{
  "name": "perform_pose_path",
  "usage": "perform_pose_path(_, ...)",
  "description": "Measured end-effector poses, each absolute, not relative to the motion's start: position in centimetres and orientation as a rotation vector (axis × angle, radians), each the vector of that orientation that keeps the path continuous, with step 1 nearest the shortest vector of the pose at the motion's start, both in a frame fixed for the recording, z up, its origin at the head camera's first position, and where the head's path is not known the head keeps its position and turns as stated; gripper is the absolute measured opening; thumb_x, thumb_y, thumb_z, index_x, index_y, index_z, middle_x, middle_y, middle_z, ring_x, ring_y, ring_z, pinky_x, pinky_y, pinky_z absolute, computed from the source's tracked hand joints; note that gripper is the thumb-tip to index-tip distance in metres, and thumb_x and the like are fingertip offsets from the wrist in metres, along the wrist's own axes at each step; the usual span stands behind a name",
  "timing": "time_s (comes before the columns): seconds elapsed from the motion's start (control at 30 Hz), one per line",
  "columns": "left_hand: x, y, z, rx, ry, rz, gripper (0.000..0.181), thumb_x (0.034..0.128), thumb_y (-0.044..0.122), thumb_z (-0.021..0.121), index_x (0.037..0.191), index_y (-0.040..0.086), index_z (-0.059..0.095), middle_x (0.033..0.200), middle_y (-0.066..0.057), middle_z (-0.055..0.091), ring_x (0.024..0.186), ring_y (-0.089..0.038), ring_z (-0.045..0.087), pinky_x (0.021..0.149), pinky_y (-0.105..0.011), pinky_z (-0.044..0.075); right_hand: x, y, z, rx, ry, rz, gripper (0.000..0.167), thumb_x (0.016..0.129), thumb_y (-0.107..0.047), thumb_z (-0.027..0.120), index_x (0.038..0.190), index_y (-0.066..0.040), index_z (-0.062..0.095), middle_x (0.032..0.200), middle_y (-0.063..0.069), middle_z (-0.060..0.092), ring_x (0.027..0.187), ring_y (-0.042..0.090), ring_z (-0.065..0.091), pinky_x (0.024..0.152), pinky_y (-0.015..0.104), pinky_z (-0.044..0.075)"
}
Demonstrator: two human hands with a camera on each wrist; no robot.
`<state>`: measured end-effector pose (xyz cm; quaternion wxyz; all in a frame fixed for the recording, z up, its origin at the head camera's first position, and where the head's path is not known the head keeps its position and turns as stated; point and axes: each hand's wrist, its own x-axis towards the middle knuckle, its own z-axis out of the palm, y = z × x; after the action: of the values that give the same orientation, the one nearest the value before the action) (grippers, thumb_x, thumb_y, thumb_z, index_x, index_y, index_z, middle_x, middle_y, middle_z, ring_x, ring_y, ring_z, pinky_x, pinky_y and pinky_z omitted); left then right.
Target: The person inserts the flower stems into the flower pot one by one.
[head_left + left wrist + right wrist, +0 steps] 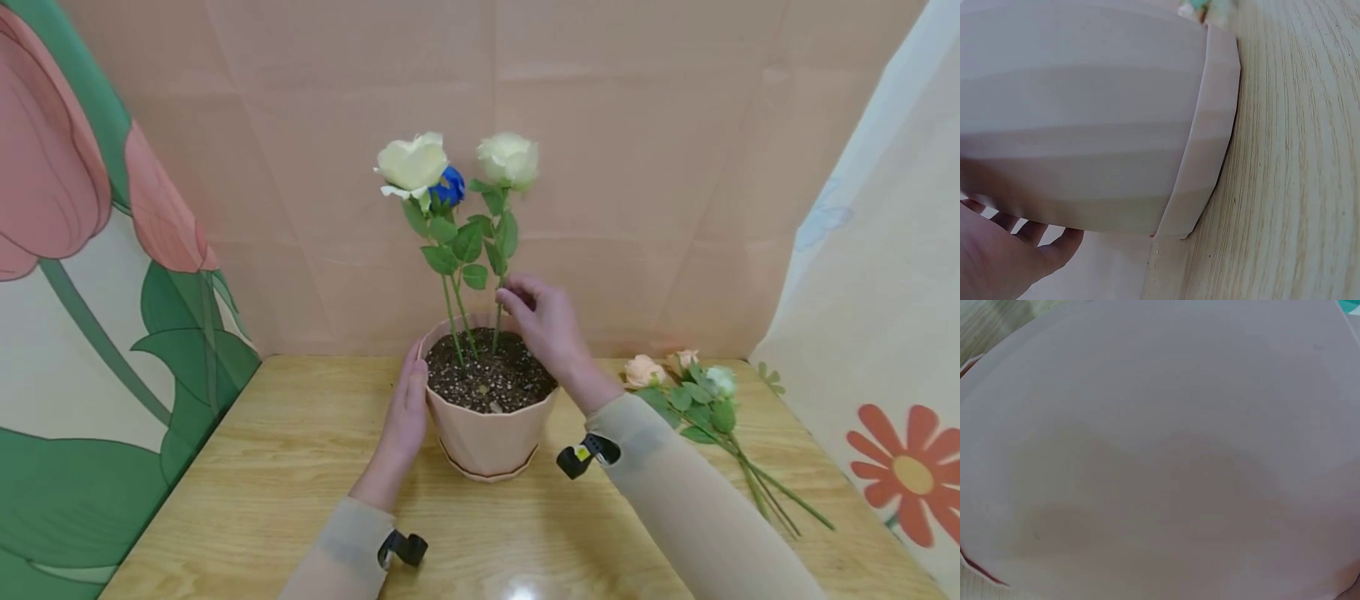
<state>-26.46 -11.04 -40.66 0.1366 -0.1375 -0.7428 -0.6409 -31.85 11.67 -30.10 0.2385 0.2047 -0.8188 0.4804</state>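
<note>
A pink flowerpot (487, 433) full of dark soil (491, 379) stands on its saucer. My left hand (407, 408) rests along the pot's left side; the left wrist view shows its fingers (1054, 250) against the pot wall (1085, 106). Above the right part of the soil, my right hand (547, 325) pinches the green stem of a white rose (508, 158), whose lower end is in the soil. Another white rose (412, 162) and a blue rose (450, 187) stand in the soil farther left. Pot wall (1160, 425) fills most of the right wrist view, with the fingers hidden.
To the right on the wooden table (300, 467) lie several loose artificial flowers, with peach blooms (645, 372), a pale greenish-white bloom (720, 381) and long stems. A pink backdrop (637, 167) hangs close behind the pot, and flower-printed sheets flank the table.
</note>
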Motion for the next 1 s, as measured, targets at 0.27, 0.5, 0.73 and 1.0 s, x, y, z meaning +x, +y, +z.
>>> perform_pose_path(0.27, -26.64, -11.08, -40.6, -0.418, -2.141, -1.841, 0.059, 0.1219, 0.036, 0.023, 0.176, 0.012, 0.028, 0.18, -0.011, 0.029, 0.165, -0.032, 0.025, 0.135, -0.056, 0.019, -32.01, 11.4, -30.09, 0.567, -2.339, 1.292, 0.016, 0.112, -0.017, 0.069, 0.103, -0.006, 0.078, 0.091, 0.014, 0.076, 0.08, 0.027, 0.071, 0.066, 0.034, 0.059)
perform_pose_path(0.5, -26.72, -11.08, -40.54, -0.423, -2.134, -1.841, 0.058, 0.122, 0.035, 0.023, 0.176, 0.013, 0.028, 0.179, -0.01, 0.031, 0.165, -0.031, 0.026, 0.135, -0.054, 0.02, -32.08, 11.24, -29.94, 0.634, -2.394, 1.19, 0.019, 0.112, -0.016, 0.068, 0.098, -0.008, 0.077, 0.087, 0.01, 0.076, 0.079, 0.029, 0.073, 0.07, 0.039, 0.06)
perform_pose_path(0.73, -26.74, -11.08, -40.53, -0.419, -2.124, -1.847, 0.058, 0.1217, 0.033, 0.024, 0.175, 0.012, 0.029, 0.179, -0.011, 0.031, 0.165, -0.032, 0.027, 0.134, -0.055, 0.02, -32.06, 11.25, -29.92, 0.646, -2.405, 1.192, 0.021, 0.112, -0.016, 0.067, 0.096, -0.007, 0.077, 0.086, 0.01, 0.075, 0.08, 0.028, 0.073, 0.071, 0.04, 0.06)
perform_pose_path(1.0, -26.57, -10.96, -40.59, -0.394, -2.15, -1.849, 0.059, 0.1218, 0.04, 0.024, 0.176, 0.017, 0.028, 0.18, -0.007, 0.03, 0.165, -0.03, 0.026, 0.135, -0.056, 0.019, -31.81, 11.5, -30.24, 0.61, -2.399, 1.258, 0.019, 0.112, -0.013, 0.068, 0.096, -0.006, 0.075, 0.089, 0.016, 0.075, 0.082, 0.032, 0.073, 0.074, 0.04, 0.06)
